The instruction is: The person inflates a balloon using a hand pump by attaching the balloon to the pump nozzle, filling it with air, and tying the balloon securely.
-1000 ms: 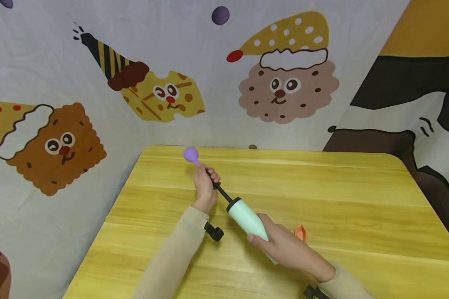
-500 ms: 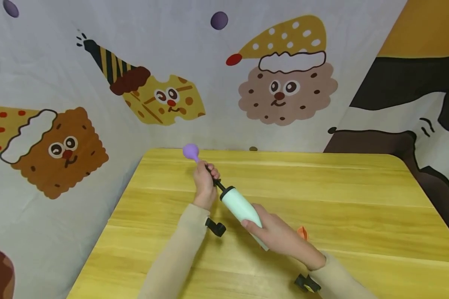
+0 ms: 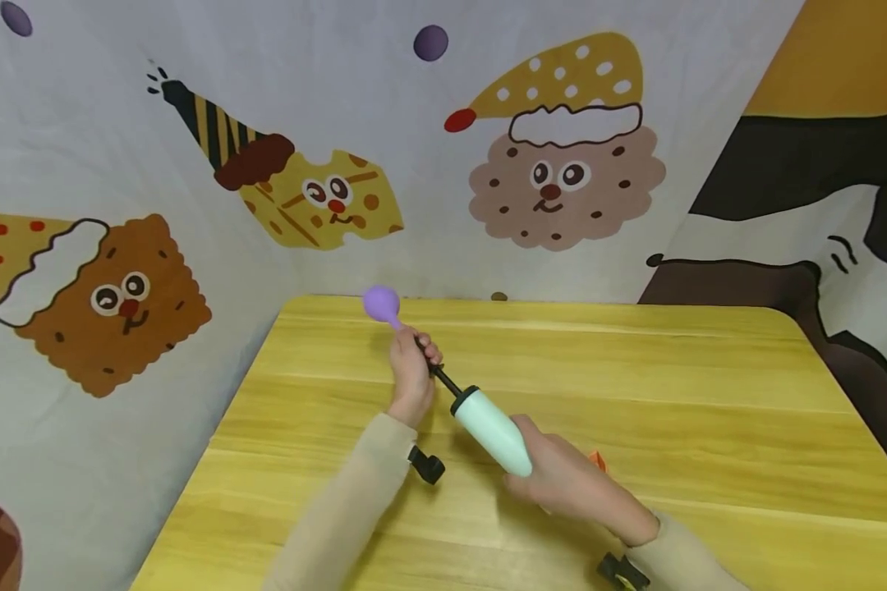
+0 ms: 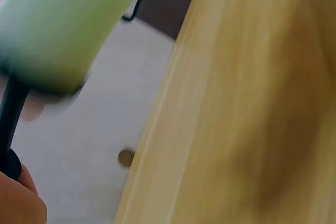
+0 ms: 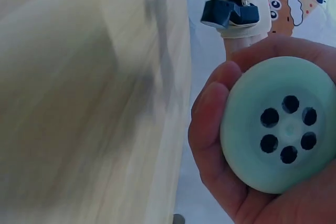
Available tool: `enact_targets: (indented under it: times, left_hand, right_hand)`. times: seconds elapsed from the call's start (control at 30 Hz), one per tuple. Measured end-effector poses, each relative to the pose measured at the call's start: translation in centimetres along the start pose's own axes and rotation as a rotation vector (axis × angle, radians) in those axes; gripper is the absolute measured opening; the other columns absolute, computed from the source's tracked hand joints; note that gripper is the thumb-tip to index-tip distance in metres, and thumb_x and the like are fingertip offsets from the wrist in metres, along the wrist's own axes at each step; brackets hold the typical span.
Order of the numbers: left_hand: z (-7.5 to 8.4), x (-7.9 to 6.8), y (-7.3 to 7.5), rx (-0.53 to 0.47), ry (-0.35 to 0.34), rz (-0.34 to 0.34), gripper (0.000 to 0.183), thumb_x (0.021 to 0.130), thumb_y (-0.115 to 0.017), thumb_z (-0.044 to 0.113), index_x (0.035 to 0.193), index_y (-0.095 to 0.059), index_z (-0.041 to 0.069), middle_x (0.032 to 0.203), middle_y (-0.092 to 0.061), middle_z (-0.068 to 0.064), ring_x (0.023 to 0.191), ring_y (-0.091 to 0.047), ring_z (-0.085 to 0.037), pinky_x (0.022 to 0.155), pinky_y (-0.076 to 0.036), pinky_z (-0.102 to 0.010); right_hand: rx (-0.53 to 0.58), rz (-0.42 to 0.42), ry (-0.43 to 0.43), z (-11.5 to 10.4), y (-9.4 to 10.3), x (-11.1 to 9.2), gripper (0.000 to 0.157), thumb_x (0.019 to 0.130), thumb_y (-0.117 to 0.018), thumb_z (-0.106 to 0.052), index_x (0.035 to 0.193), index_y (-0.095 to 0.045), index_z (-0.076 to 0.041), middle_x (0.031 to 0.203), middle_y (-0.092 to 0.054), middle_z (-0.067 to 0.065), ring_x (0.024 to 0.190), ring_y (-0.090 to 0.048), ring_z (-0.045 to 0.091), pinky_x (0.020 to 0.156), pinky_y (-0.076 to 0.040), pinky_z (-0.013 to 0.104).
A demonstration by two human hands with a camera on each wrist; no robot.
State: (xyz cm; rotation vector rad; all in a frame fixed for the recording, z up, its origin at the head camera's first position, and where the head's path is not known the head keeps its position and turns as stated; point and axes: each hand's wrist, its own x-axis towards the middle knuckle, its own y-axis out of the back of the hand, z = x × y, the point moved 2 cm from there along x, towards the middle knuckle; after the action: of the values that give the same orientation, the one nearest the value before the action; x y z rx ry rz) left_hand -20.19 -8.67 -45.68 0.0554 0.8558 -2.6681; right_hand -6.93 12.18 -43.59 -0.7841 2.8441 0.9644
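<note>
Two grips: your left hand (image 3: 411, 371) clamps its fingers round the rod (image 3: 451, 383) by the balloon (image 3: 381, 304), your right hand (image 3: 571, 480) round the pump (image 3: 491, 429); apparently mid-inflation, so push steadily next.

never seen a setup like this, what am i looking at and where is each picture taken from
There is no robot here: someone is working bare-handed. The wide view is taken from the head, the close ones from small wrist cameras, left and right. The right hand grips the mint-green barrel of what looks like a hand pump. The left hand holds the far end of its black rod, with a purple balloon sticking out beyond. On the wooden table is a small orange thing, partly hidden behind the right hand.
</note>
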Motion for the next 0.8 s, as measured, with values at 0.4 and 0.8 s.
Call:
enact_targets:
  times: [0.4,0.8]
  left_hand:
    - [0.3,0.0,-0.5,0.017,0.039,0.006,0.029,0.109,-0.031,0.014,0.083,-0.043,0.012,0.067,-0.042,0.005,0.049,-0.039,-0.003,0.043,-0.034,-0.016]
    - [3.0,2.0,3.0,-0.116,-0.056,0.120,0.033,0.115,-0.028,0.029,0.089,-0.037,0.013,0.070,-0.041,0.003,0.051,-0.039,-0.005,0.044,-0.033,-0.016]
  right_hand:
    - [0.070,-0.009,0.024,-0.9,-0.3,1.6,0.069,0.091,-0.074,-0.018,0.148,-0.039,0.000,0.085,-0.062,0.009,0.053,-0.060,0.015,0.044,-0.051,0.030]
    - [-0.033,-0.057,0.064,0.9,1.1,-1.9,0.063,0.088,-0.079,-0.021,0.142,-0.048,-0.008,0.097,-0.064,0.007,0.059,-0.058,0.010,0.046,-0.050,0.029]
